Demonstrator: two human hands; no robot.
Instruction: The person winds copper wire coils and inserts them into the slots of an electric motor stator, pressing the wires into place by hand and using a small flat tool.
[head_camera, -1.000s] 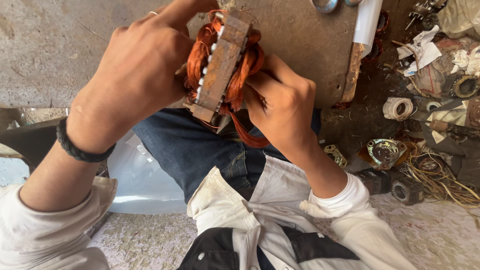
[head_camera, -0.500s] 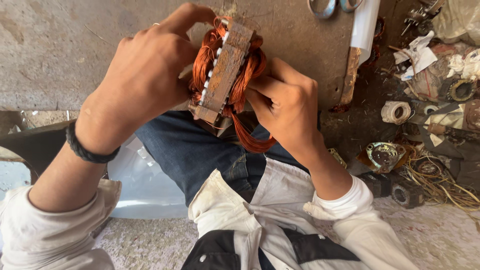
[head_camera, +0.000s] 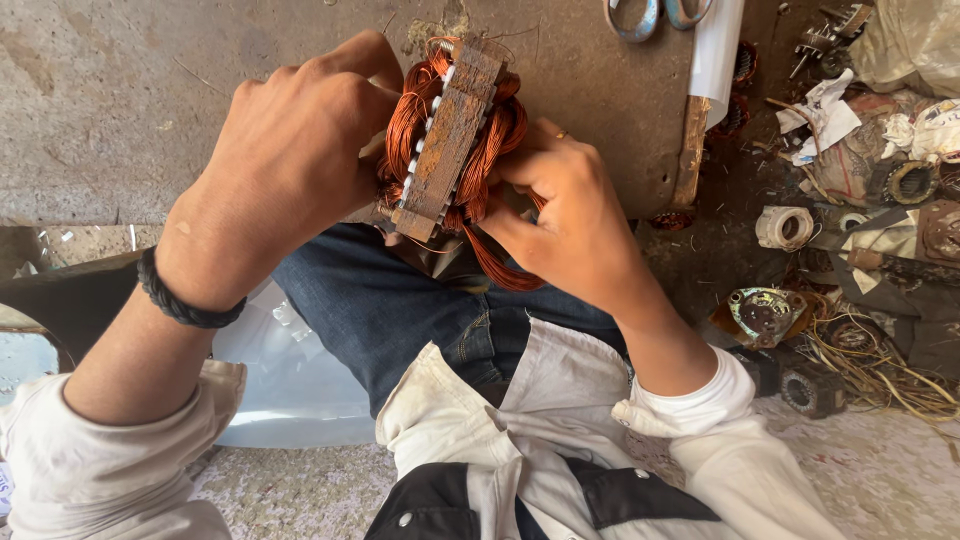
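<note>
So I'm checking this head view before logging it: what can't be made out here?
- Left hand: fingertips hidden behind the copper-wound rusty motor stator.
- Right hand: fingertips buried in the coils.
- Stator's underside: faces away.
- Metal scissors: cut off by the top edge.
- Pile of scrap motor parts: too cluttered to tell apart.
</note>
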